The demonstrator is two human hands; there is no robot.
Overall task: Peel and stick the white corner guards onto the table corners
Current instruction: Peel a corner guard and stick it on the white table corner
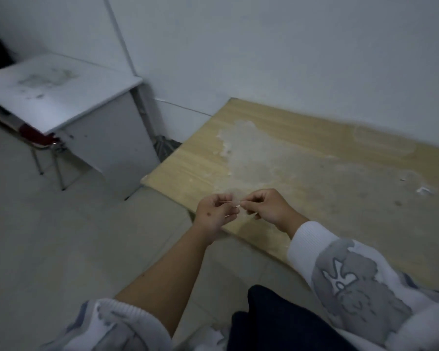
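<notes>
Both hands meet above the front edge of a light wooden table (302, 153). My left hand (214, 214) and my right hand (266, 207) pinch a small, nearly clear corner guard (235, 202) between their fingertips. The piece is blurred and mostly hidden by the fingers. The table's near left corner (144, 179) lies to the left of the hands, with a pale guard-like rounding on it. The far left corner (232, 99) meets the wall.
White scraps (423, 190) lie on the table at the right. Its top has a large worn patch (249, 153). A white desk (61, 89) with a red chair (39, 139) under it stands at the left. A dark bag (166, 145) sits by the wall.
</notes>
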